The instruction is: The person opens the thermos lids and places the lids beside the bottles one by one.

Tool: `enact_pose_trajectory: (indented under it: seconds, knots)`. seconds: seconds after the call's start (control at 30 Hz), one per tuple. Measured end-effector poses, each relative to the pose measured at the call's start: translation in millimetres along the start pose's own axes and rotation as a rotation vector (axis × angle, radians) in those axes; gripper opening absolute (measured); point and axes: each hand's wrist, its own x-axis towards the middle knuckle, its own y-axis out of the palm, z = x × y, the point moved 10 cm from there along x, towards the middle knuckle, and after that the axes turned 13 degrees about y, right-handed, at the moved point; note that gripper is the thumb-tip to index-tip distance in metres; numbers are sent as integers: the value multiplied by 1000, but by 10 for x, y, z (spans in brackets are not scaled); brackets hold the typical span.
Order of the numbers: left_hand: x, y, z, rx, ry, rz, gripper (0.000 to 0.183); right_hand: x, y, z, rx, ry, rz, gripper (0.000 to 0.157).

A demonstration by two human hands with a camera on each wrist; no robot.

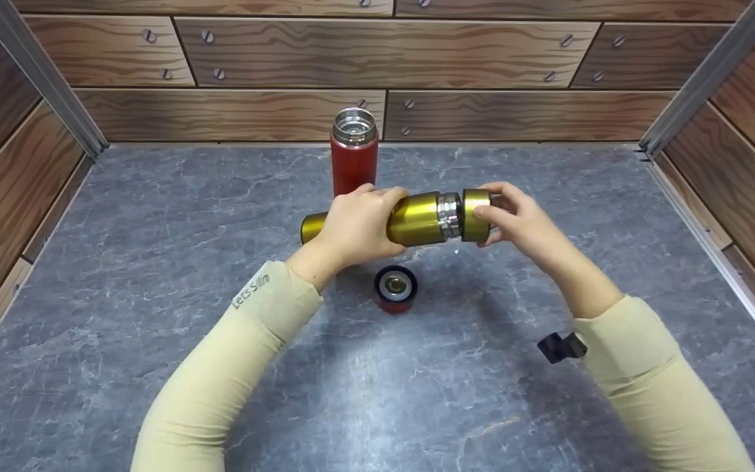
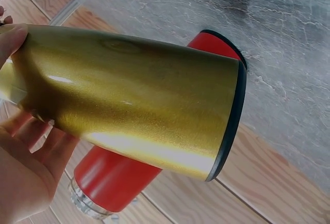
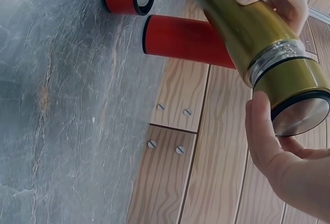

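My left hand (image 1: 361, 223) grips a gold thermos bottle (image 1: 417, 219) round its body and holds it sideways above the table. At the bottle's right end, my right hand (image 1: 515, 216) pinches the gold lid (image 1: 476, 215) between thumb and fingers. The lid sits over the end of the silver threaded neck (image 1: 449, 216), part of which still shows. In the left wrist view the bottle's dark-rimmed base (image 2: 227, 121) points away from the left hand. The lid's flat metal top (image 3: 303, 116) faces out in the right wrist view.
Behind the gold bottle a red thermos (image 1: 354, 160) stands upright without a lid, its steel mouth uncovered. A red lid (image 1: 396, 288) lies in front, inner side up. Wood-patterned walls (image 1: 384, 52) enclose the grey marbled table (image 1: 174, 203) at the back and sides.
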Motion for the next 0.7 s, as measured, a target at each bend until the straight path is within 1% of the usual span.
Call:
enact_pose_trajectory:
  seconds: [0.07, 0.17, 0.27, 0.37, 0.53, 0.7]
  knots:
    - [-8, -13, 9, 0, -3, -8, 66, -12, 3, -13, 38, -4, 37, 47]
    - [-19, -28, 23, -6, -8, -21, 65, -32, 20, -52, 101, 14, 109, 56]
    - [-25, -42, 30, -9, -10, -31, 65, -49, 22, -107, 123, 39, 157, 64]
    - [-29, -52, 31, -12, -10, -36, 65, -66, -6, -153, 74, 39, 153, 66]
    - [-36, -65, 40, -18, -14, -48, 66, -78, -59, -242, -51, 14, 121, 63]
    - [-36, -81, 34, -13, -8, -55, 66, -42, -75, -391, -95, 41, 103, 67]
